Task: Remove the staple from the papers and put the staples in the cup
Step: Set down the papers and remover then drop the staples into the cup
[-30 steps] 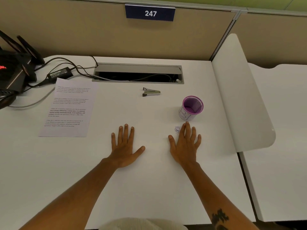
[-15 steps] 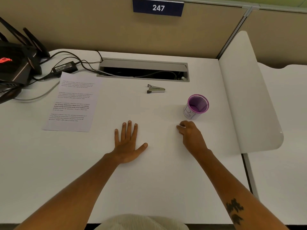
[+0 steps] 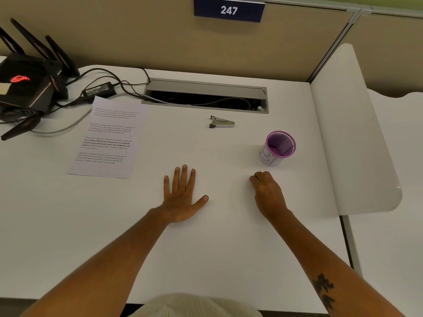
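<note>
A printed sheaf of papers [image 3: 109,138] lies flat at the left of the white desk [image 3: 206,248]. A small metal staple remover [image 3: 222,122] rests at the desk's middle back. The purple mesh cup [image 3: 278,147] stands upright at the right, with a white label on its side. My left hand [image 3: 180,197] lies flat, palm down, fingers spread, holding nothing. My right hand [image 3: 267,193] sits just in front of the cup with its fingers curled in, tips on the desk. Anything under those fingers is hidden. No staple is visible.
A black router [image 3: 25,85] with antennas, a power adapter [image 3: 99,90] and cables crowd the back left corner. An open cable slot [image 3: 206,97] runs along the back. A white divider panel [image 3: 352,133] borders the desk's right side.
My right hand has gone from flat with spread fingers to curled, closing over a small pale spot seen a second ago near its fingertips. The left hand has stayed flat. The view has shifted slightly.
</note>
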A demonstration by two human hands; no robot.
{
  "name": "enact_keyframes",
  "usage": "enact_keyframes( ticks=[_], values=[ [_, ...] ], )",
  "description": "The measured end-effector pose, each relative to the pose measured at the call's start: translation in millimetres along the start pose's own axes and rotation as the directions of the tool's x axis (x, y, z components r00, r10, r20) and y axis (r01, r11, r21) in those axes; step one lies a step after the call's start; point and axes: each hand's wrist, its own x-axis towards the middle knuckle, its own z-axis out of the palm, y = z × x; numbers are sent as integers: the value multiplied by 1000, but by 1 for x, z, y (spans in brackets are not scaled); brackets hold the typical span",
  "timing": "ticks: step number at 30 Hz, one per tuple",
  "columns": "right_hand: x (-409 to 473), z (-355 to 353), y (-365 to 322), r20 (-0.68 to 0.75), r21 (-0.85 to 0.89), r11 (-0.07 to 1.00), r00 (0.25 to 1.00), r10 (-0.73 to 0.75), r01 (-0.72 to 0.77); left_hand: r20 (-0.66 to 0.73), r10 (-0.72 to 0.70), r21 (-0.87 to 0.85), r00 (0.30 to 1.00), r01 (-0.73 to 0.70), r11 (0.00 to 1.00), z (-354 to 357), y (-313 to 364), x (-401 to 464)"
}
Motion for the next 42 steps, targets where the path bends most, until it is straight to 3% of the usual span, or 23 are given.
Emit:
enact_keyframes(
  ticks=[5, 8, 10, 12, 14, 16, 18, 22, 26, 30, 32, 34, 37, 42],
  values=[
    [2, 4, -3, -28, 49, 996, 997, 75, -73, -11, -5, 0, 1000, 5, 1000, 3, -2, 1],
    [9, -1, -4, -18, 279, 901, 936, 352, -333, -18, -2, 3, 1000, 2, 1000, 3, -2, 0],
    [15, -9, 1, 10, 463, 714, 808, 589, -526, -25, 0, 6, 1000, 0, 1000, 4, -1, 0],
    [19, -18, 7, 171, 665, 373, 619, 767, -647, -34, 3, 11, 999, -2, 1000, 5, -1, 0],
    [21, -28, 14, 456, 784, -123, 429, 780, -609, -35, 5, 12, 999, -4, 1000, 5, -2, 0],
    [22, -42, 21, 677, 718, -478, 346, 650, -507, -28, 5, 9, 1000, -4, 1000, 6, -3, 0],
    [19, -55, 28, 775, 632, -646, 344, 531, -427, -25, 7, 3, 1000, -7, 1000, 5, -3, -1],
    [20, -85, 37, 811, 562, -756, 405, 423, -335, -20, 7, -3, 1000, -7, 1000, 4, -2, -2],
    [38, -121, 39, 761, 607, -739, 482, 434, -293, -19, 3, 0, 1000, -3, 1000, 4, -3, -1],
    [65, -140, 45, 653, 753, -564, 495, 574, -340, -13, 6, -9, 1000, -6, 1000, 3, -2, 0],
    [76, -132, 54, 563, 819, -374, 484, 670, -435, -3, 3, -11, 1000, -3, 1000, 2, -1, 0],
    [82, -124, 59, 395, 833, -70, 501, 770, -550, 2, 2, -11, 1000, -2, 1000, 1, -1, 1],
    [87, -117, 61, 155, 653, 393, 622, 767, -647, 10, 0, -5, 1000, 0, 1000, 0, -1, 2],
    [93, -122, 61, 101, 455, 626, 735, 670, -633, 18, 1, -7, 1000, 0, 1000, -1, -1, 3]
  ],
)
